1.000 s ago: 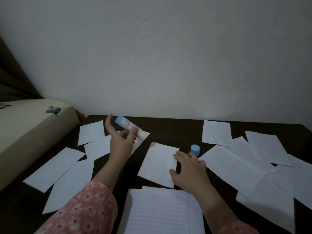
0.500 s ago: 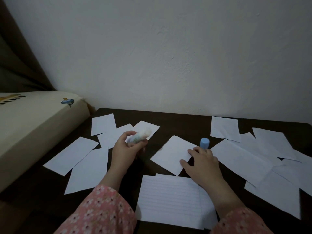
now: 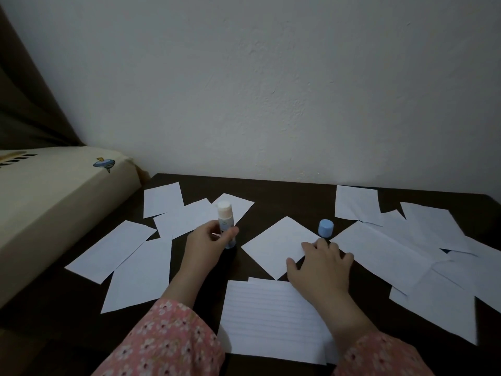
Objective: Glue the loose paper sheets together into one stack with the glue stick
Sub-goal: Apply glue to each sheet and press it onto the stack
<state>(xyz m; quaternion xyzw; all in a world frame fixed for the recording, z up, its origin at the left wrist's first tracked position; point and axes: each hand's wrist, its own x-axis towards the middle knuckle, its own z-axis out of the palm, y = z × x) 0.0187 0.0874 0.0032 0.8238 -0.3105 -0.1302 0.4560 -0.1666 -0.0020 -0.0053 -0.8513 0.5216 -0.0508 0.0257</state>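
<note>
Left hand [image 3: 208, 244] is gripping the glue stick [image 3: 225, 226], fingers curled round its lower body. Stick is standing upright, uncapped, white tip up, blue base at or just above the table [image 3: 284, 191]; can't tell if it's touching. Right hand [image 3: 321, 263] is lying flat, fingers spread and straight, pressing the near-right corner of a small sheet [image 3: 278, 245] that is sitting diamond-wise mid-table. Blue cap [image 3: 325, 228] is standing on the table just beyond the right fingertips, beside the sheet's right corner. Lined sheet [image 3: 271, 321] is lying nearest the camera, partly under the right forearm. Loose sheets [image 3: 135, 261] are lying spread on the left, some overlapping behind the glue stick; another overlapping batch [image 3: 393, 245] is lying on the right. Both sleeves are pink floral. Cream bed [image 3: 54, 191] is sitting left of the table, white wall behind.
</note>
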